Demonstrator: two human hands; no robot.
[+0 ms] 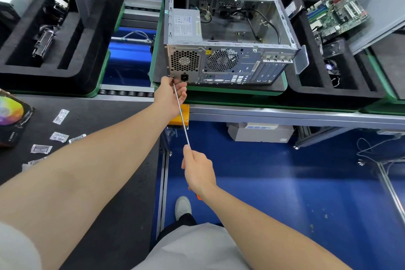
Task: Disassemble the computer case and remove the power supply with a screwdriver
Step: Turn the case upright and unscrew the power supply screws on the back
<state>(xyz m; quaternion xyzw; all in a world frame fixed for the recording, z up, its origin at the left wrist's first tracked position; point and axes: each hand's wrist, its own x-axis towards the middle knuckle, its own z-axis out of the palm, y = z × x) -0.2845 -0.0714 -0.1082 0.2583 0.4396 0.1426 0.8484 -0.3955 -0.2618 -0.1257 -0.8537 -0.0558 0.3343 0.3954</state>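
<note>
An open grey computer case [230, 28] lies on its side on a green-edged pallet [219, 91], rear panel facing me. The power supply [186, 26] sits in its near left corner, with its honeycomb fan grille and power socket on the rear panel. A long screwdriver [180, 114] runs from my right hand [198, 173], which grips the orange handle, up to the lower left corner of the power supply's rear plate. My left hand [171, 94] pinches the shaft close to the tip, right at the case.
A motherboard [335, 14] and a small fan lie in the black foam tray [341, 92] to the right. Another foam tray [54, 28] with parts stands at left. Small plastic bags [59, 136] are scattered on the dark bench at lower left. Blue floor lies below.
</note>
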